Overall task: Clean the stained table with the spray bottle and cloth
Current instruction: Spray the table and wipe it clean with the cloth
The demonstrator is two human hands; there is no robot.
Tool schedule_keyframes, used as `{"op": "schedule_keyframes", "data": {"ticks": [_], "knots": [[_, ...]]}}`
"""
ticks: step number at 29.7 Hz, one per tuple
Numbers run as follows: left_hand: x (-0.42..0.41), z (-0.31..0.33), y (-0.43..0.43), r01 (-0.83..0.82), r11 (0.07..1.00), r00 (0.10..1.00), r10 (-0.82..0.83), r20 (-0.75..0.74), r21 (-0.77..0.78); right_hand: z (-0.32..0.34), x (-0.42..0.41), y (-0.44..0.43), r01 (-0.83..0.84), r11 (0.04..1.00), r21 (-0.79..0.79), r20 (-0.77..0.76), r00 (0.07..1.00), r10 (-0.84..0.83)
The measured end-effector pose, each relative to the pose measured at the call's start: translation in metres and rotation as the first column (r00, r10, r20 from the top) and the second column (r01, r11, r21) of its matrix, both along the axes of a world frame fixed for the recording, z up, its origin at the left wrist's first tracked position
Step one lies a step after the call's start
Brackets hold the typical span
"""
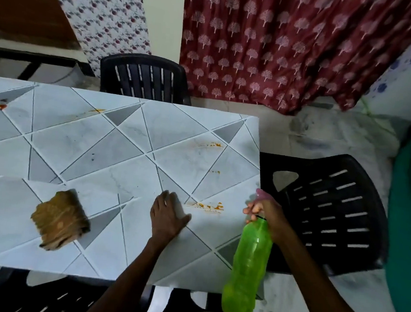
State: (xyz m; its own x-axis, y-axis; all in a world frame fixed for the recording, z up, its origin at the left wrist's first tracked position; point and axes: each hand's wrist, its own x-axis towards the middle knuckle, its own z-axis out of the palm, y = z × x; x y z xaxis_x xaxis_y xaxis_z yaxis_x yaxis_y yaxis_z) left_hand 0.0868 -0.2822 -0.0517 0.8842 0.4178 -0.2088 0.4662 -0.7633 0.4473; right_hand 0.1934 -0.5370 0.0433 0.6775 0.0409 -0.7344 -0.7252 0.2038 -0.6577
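Observation:
My right hand (pixel 265 213) grips the pink spray head of a green spray bottle (pixel 248 265), held tilted above the table's right front corner. My left hand (pixel 167 217) rests flat on the table (pixel 82 146), fingers spread, just left of an orange stain (pixel 208 206). More orange stains sit farther back at the right (pixel 211 144) and the far left (pixel 2 105). A crumpled brown cloth (pixel 60 220) lies on the table to the left of my left hand, apart from it.
Black plastic chairs stand behind the table (pixel 144 77), at its right side (pixel 330 210) and under its front edge (pixel 53 296). A maroon patterned curtain (pixel 294 47) hangs behind. A green object (pixel 409 233) is at the far right.

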Motion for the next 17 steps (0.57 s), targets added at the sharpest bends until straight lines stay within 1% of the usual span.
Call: {"op": "schedule_keyframes", "data": {"ticks": [3,6,7,9,11,13,15,17], "knots": [[-0.024,-0.002,-0.014,-0.027,1.000,1.000,0.027,0.007,0.016,0.005,-0.019,-0.019,-0.042,0.999,0.000,-0.012,0.999,0.042],[-0.056,-0.004,-0.018,-0.088,0.995,0.996,0.088,-0.002,0.050,0.007,-0.039,-0.023,-0.195,0.980,-0.034,0.018,0.981,0.195],[-0.060,-0.003,-0.015,-0.108,0.993,0.994,0.109,-0.014,0.053,0.007,-0.042,-0.020,-0.222,0.973,-0.057,0.027,0.974,0.224],[-0.086,-0.002,-0.009,-0.194,0.979,0.981,0.195,-0.013,0.066,0.007,-0.057,-0.006,-0.291,0.953,-0.084,0.037,0.955,0.294],[-0.101,0.000,0.001,-0.249,0.967,0.967,0.251,-0.039,0.054,0.007,-0.065,0.009,-0.324,0.944,-0.064,0.027,0.945,0.326],[-0.122,0.002,0.014,-0.316,0.948,0.944,0.319,-0.084,0.047,0.011,-0.077,0.033,-0.410,0.911,-0.045,0.009,0.912,0.411],[-0.143,0.001,0.029,-0.364,0.930,0.926,0.367,-0.088,0.052,0.013,-0.087,0.063,-0.475,0.879,-0.040,0.033,0.879,0.476],[-0.161,-0.001,0.046,-0.389,0.919,0.914,0.394,-0.099,0.065,0.013,-0.098,0.095,-0.488,0.872,-0.035,0.079,0.869,0.489]]}}
